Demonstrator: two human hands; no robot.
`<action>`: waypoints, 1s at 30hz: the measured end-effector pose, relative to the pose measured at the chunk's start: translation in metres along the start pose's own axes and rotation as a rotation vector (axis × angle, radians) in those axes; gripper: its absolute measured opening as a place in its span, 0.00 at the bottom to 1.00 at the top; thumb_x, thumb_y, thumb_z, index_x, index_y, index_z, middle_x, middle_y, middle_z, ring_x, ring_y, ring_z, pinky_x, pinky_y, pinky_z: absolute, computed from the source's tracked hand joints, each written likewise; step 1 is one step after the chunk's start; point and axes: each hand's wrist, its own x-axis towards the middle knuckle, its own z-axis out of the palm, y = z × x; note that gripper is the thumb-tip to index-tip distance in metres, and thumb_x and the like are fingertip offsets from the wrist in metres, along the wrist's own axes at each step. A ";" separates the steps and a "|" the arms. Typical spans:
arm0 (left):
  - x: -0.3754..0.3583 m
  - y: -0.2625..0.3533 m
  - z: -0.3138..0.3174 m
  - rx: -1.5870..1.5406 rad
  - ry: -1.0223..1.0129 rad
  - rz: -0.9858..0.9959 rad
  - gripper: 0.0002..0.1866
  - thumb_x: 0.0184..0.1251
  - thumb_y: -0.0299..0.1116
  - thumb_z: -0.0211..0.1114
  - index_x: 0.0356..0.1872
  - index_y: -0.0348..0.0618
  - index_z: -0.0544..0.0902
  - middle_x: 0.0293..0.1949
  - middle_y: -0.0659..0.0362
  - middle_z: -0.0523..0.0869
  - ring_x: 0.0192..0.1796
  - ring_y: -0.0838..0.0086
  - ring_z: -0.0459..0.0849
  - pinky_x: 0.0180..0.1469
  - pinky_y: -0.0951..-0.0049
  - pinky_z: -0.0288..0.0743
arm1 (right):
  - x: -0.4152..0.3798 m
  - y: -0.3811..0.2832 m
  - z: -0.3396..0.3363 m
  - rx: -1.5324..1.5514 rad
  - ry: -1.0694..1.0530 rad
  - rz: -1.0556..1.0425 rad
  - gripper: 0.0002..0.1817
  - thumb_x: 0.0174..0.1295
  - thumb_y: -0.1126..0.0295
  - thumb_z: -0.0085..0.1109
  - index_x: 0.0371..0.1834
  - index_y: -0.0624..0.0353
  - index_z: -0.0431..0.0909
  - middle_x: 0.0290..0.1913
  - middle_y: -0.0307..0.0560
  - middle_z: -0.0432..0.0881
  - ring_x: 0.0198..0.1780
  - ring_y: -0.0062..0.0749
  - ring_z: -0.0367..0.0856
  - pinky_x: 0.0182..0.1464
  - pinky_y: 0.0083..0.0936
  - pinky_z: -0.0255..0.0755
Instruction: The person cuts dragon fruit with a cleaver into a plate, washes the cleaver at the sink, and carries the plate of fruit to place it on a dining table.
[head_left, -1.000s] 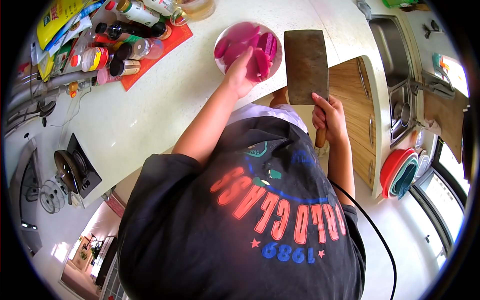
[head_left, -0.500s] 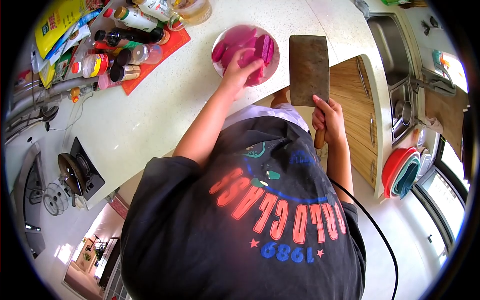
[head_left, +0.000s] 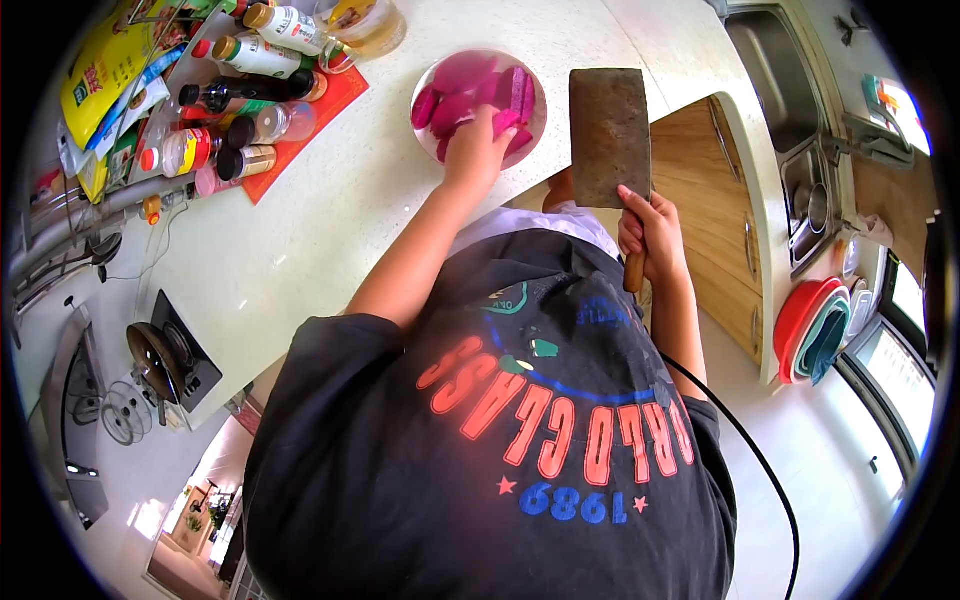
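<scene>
A white bowl (head_left: pixel 416 110) on the counter holds several bright magenta pieces (head_left: pixel 468 72) of some cut fruit or vegetable. My left hand (head_left: pixel 474 150) reaches into its near side, fingers curled around one magenta piece (head_left: pixel 504 122); the fingertips are partly hidden. To the right, my right hand (head_left: pixel 652 232) grips a cleaver (head_left: pixel 610 140) by its wooden handle. The wide, dark, stained blade points away from me, flat side toward the camera, near the counter's front edge. My thumb presses against the base of the blade.
Bottles and jars (head_left: pixel 250 90) crowd a red mat (head_left: pixel 335 105) at the left, beside a tub of liquid (head_left: pixel 375 30). The white counter (head_left: pixel 300 230) bends round to a sink (head_left: pixel 775 90). Wooden cabinet doors (head_left: pixel 705 200) and stacked basins (head_left: pixel 800 320) are at the right.
My left hand has dipped deeper among the magenta pieces, its fingers drawn closer together. The cleaver stays in my right hand, and the whole view has shifted slightly.
</scene>
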 end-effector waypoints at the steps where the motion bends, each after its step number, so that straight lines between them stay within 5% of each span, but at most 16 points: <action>1: 0.000 0.001 -0.002 0.016 -0.011 -0.010 0.20 0.65 0.37 0.72 0.52 0.37 0.79 0.41 0.42 0.89 0.46 0.48 0.88 0.50 0.56 0.79 | 0.000 0.001 -0.001 0.001 0.003 -0.002 0.19 0.71 0.67 0.61 0.23 0.54 0.64 0.15 0.34 0.63 0.12 0.20 0.61 0.17 0.24 0.59; 4: 0.004 -0.004 -0.006 0.009 0.094 0.082 0.19 0.67 0.37 0.71 0.52 0.34 0.81 0.39 0.43 0.89 0.41 0.55 0.91 0.43 0.60 0.83 | 0.000 0.004 -0.006 0.009 0.013 -0.004 0.19 0.71 0.66 0.61 0.23 0.54 0.64 0.15 0.34 0.63 0.12 0.19 0.61 0.17 0.24 0.59; 8: 0.005 0.001 -0.022 -0.478 -0.027 -0.153 0.18 0.75 0.37 0.65 0.54 0.30 0.82 0.35 0.52 0.90 0.31 0.73 0.91 0.28 0.74 0.85 | -0.002 0.006 -0.010 0.016 0.029 0.001 0.19 0.71 0.66 0.61 0.23 0.54 0.64 0.15 0.34 0.63 0.12 0.19 0.61 0.17 0.24 0.59; 12: 0.009 -0.005 -0.034 -0.678 -0.173 -0.288 0.18 0.77 0.39 0.63 0.54 0.31 0.82 0.32 0.54 0.88 0.28 0.72 0.90 0.26 0.74 0.82 | -0.002 0.008 -0.012 0.029 0.034 0.004 0.19 0.71 0.66 0.61 0.23 0.54 0.64 0.15 0.33 0.63 0.12 0.19 0.61 0.17 0.24 0.59; 18: 0.008 -0.007 -0.025 -0.435 -0.224 -0.276 0.17 0.76 0.40 0.63 0.53 0.35 0.81 0.36 0.52 0.88 0.21 0.76 0.84 0.21 0.74 0.75 | -0.002 0.009 -0.012 0.025 0.033 0.009 0.19 0.71 0.66 0.62 0.24 0.53 0.64 0.15 0.34 0.63 0.12 0.19 0.60 0.17 0.24 0.59; 21: 0.000 0.003 -0.023 -0.336 -0.219 -0.242 0.21 0.74 0.40 0.65 0.58 0.35 0.76 0.39 0.51 0.90 0.28 0.73 0.88 0.25 0.73 0.80 | -0.002 0.010 -0.010 0.020 0.043 0.009 0.12 0.74 0.68 0.58 0.31 0.56 0.69 0.14 0.32 0.61 0.11 0.18 0.58 0.15 0.22 0.58; 25: -0.006 0.003 -0.018 0.118 -0.085 0.204 0.24 0.68 0.42 0.69 0.59 0.41 0.75 0.43 0.45 0.89 0.40 0.54 0.90 0.40 0.59 0.82 | -0.001 0.011 -0.011 0.017 0.038 0.011 0.14 0.73 0.67 0.59 0.29 0.55 0.68 0.14 0.32 0.61 0.11 0.18 0.59 0.16 0.23 0.59; 26: -0.007 0.008 -0.020 0.138 -0.192 0.086 0.26 0.64 0.43 0.73 0.60 0.47 0.75 0.45 0.47 0.88 0.50 0.53 0.87 0.50 0.57 0.80 | -0.001 0.011 -0.013 0.018 0.027 0.008 0.17 0.72 0.66 0.60 0.27 0.54 0.66 0.15 0.33 0.62 0.11 0.19 0.60 0.16 0.24 0.59; 30: -0.006 0.011 -0.021 0.321 -0.196 0.187 0.27 0.61 0.41 0.74 0.58 0.45 0.75 0.44 0.47 0.88 0.48 0.51 0.87 0.49 0.55 0.80 | -0.001 0.011 -0.014 0.014 0.018 0.004 0.19 0.71 0.65 0.62 0.25 0.53 0.64 0.15 0.33 0.63 0.12 0.19 0.61 0.16 0.24 0.60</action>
